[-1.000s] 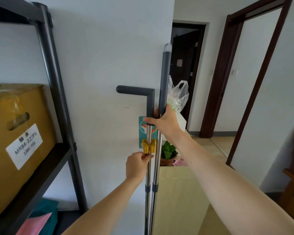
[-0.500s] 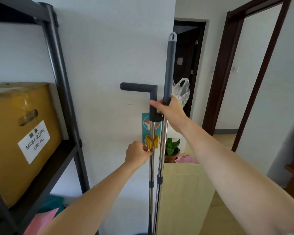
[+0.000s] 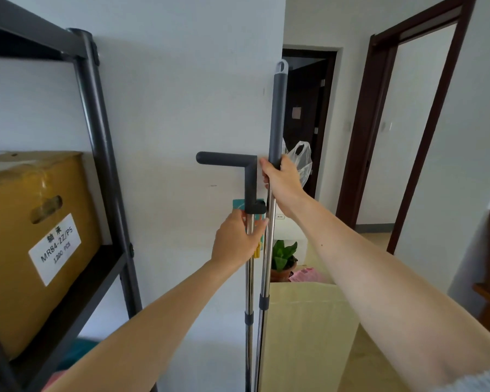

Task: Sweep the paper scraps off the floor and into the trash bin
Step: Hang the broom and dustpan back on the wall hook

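Note:
Two long metal poles stand upright side by side against the white wall. The broom handle (image 3: 277, 114) has a straight grey grip with a hanging loop on top; my right hand (image 3: 280, 176) is wrapped around the bottom of that grip. The dustpan handle (image 3: 249, 278) ends in an L-shaped grey grip (image 3: 227, 159) pointing left. My left hand (image 3: 236, 241) is closed around its metal pole just below the grip, covering most of the yellow clip (image 3: 257, 251) that joins the poles. The broom head, dustpan, paper scraps and trash bin are out of view.
A dark metal shelf rack (image 3: 105, 154) with a yellow cardboard box (image 3: 26, 236) stands at the left. A pale wooden cabinet (image 3: 306, 335) is right behind the poles, with a potted plant (image 3: 283, 258) and a plastic bag (image 3: 301, 162). Dark-framed doorways (image 3: 376, 131) open at the right.
My left hand has slid up from the yellow clip and closed around the dustpan pole under the grey grip. My right hand keeps its hold on the broom grip. The view has shifted slightly.

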Tool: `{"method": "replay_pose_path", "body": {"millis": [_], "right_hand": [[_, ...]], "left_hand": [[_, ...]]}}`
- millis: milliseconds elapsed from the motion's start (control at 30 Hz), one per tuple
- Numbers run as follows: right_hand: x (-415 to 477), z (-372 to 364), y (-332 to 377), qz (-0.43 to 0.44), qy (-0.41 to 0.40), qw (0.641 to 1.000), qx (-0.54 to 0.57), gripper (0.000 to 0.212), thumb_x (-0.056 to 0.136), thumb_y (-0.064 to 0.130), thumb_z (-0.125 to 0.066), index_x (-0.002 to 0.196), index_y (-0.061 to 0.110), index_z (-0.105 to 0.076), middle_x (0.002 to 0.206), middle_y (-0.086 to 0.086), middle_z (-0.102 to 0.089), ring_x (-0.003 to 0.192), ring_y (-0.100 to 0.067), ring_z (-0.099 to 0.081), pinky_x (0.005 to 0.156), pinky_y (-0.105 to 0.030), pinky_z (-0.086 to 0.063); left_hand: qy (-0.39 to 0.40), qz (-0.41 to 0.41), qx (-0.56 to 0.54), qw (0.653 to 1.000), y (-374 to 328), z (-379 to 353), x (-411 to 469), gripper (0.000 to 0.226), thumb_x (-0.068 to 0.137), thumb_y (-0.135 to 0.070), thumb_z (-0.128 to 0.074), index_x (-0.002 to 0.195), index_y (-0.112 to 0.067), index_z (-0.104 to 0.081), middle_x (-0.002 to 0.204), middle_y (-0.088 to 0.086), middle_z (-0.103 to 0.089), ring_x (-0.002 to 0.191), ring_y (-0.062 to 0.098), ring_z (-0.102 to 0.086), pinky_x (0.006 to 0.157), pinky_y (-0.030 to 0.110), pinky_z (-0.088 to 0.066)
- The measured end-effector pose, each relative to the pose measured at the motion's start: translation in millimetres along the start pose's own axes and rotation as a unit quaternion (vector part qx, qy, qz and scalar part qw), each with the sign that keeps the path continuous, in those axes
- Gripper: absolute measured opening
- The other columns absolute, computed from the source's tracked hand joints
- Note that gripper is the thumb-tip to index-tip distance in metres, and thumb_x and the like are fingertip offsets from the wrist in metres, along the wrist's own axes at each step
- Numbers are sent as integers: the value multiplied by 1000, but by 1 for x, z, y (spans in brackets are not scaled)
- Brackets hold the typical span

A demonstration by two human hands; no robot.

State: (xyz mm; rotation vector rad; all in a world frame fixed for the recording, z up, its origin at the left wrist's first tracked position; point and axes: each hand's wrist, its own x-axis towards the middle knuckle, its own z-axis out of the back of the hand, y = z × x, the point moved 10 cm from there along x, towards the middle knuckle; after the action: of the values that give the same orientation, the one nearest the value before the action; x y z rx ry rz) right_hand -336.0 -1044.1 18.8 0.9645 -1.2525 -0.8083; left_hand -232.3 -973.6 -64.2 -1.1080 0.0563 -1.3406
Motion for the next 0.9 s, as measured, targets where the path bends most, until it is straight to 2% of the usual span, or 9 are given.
{"method": "replay_pose_path", "body": {"millis": [67, 167, 233, 333, 500, 700, 800, 900], "right_hand": [[1, -1, 1, 2, -1, 1000, -3, 20, 97, 23, -51, 112, 10, -49, 80, 0, -49, 71, -8, -48, 71, -24, -45], [-1, 0, 5, 12, -2, 1000, -7, 15, 98, 22, -51, 109, 12, -48, 82, 0, -51, 71, -7, -49, 69, -20, -46], [-1, 0, 7, 20, 0, 1000, -9, 14, 98, 22, -50, 108, 13, -48, 83, 0, -53, 73, -7, -52, 74, -23, -48], [-2, -2, 9, 30, 8, 1000, -6, 14, 98, 21, -50, 109, 12, -50, 83, 3, -57, 74, -6, -56, 77, -22, -49], [-1, -3, 11, 27, 15, 1000, 5, 13, 99, 19, -48, 109, 10, -49, 85, 0, -55, 72, -6, -54, 65, -15, -48], [1, -3, 14, 39, 8, 999, -5, 9, 98, 16, -49, 106, 11, -48, 82, -1, -54, 68, -5, -52, 60, -13, -47], [2, 2, 14, 49, 2, 999, -15, 8, 98, 15, -49, 103, 10, -46, 73, -1, -50, 61, -7, -46, 58, -18, -43], [2, 5, 14, 55, -3, 998, -27, 7, 98, 15, -49, 103, 11, -45, 73, -4, -48, 60, -8, -45, 60, -21, -43]], "left_hand": [[11, 9, 10, 1000, -2, -7, 4, 52, 80, -59, -60, 107, -16, -50, 85, -5, -59, 78, 13, -62, 66, 19, -49], [17, 44, 40, 998, 2, -16, 8, 72, 70, -66, -65, 118, -16, -44, 104, 1, -64, 93, 18, -66, 75, 27, -56], [13, 65, 66, 996, 4, -18, 11, 76, 68, -68, -66, 118, -15, -45, 104, 2, -65, 92, 19, -66, 73, 28, -57], [0, 79, 89, 993, 4, -18, 14, 72, 68, -70, -63, 112, -14, -51, 99, 2, -66, 88, 18, -67, 69, 26, -55], [-22, 65, 101, 993, -1, -15, 16, 57, 77, -59, -63, 108, -12, -52, 89, 0, -60, 85, 19, -67, 63, 23, -48], [-20, 64, 119, 991, 4, -16, 17, 69, 73, -69, -60, 112, -12, -52, 99, 3, -66, 87, 19, -67, 69, 27, -53], [-11, 72, 112, 991, 5, -17, 15, 75, 67, -76, -58, 108, -13, -52, 97, 3, -66, 86, 18, -67, 65, 26, -53], [-4, 76, 99, 992, 4, -18, 14, 76, 64, -78, -60, 104, -14, -48, 95, 1, -65, 86, 18, -66, 61, 24, -49]]}}
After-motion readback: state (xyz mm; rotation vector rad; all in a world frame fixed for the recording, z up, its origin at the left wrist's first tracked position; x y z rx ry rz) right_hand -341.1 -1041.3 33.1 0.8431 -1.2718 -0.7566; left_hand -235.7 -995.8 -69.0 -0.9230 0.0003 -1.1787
